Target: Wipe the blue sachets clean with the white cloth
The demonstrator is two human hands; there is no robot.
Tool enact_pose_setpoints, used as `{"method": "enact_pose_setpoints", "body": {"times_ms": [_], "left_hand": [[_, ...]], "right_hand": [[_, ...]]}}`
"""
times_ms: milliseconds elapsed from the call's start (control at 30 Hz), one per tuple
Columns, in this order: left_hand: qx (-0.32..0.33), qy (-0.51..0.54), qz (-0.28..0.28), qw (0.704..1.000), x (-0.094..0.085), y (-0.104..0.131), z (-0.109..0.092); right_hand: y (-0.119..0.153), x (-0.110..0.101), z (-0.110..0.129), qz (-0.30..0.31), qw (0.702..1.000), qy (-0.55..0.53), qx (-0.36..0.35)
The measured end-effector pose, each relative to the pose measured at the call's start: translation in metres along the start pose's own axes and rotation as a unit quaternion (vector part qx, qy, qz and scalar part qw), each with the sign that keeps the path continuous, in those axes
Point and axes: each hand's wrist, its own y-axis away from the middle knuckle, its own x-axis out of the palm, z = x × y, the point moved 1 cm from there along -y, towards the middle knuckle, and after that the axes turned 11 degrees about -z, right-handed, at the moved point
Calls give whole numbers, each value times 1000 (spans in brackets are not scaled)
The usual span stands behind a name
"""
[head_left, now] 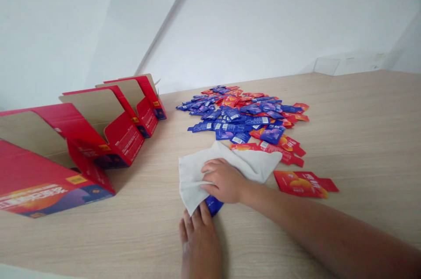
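Note:
My right hand (225, 181) lies over a white cloth (194, 169), its bent fingers pressing and gripping the fabric. A blue sachet (213, 205) shows partly below the cloth, and the rest of it is hidden. At the sachet's near end, my left hand (201, 239) rests with fingers stretched flat, their tips touching it and the cloth's lower corner. To the right of the cloth a red sachet (302, 184) with an orange fruit print lies alone on the table. Another red sachet (283, 156) sticks out from behind the cloth's far edge.
A loose heap of blue and red sachets (237, 114) spreads over the wooden table (368, 138) beyond the cloth. Several open red cardboard boxes (121, 138) stand in a row along the left. A white wall (263, 20) rises behind the table.

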Motion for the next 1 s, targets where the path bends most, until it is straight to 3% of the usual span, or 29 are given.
{"method": "enact_pose_setpoints", "body": {"times_ms": [200, 300, 433, 600, 800, 900, 1000], "left_hand": [[-5, -7, 2, 1000, -7, -2, -1], [2, 11, 27, 1000, -5, -1, 2], [32, 33, 24, 999, -2, 1, 5], [9, 30, 38, 999, -3, -1, 3], [-13, 3, -30, 999, -3, -1, -2], [-14, -2, -23, 1000, -4, -1, -2], [-9, 14, 21, 1000, -9, -2, 0]], "right_hand": [[-1, -6, -3, -29, 999, 15, 27], [1, -8, 1, -40, 999, -13, -23], [3, -5, 6, 3, 994, -34, -100], [0, -2, 5, 19, 999, -10, -41], [-2, -6, 0, 3, 999, 23, 27], [0, -8, 1, -27, 999, 6, 17], [1, -8, 3, -37, 999, -24, -32]]}}
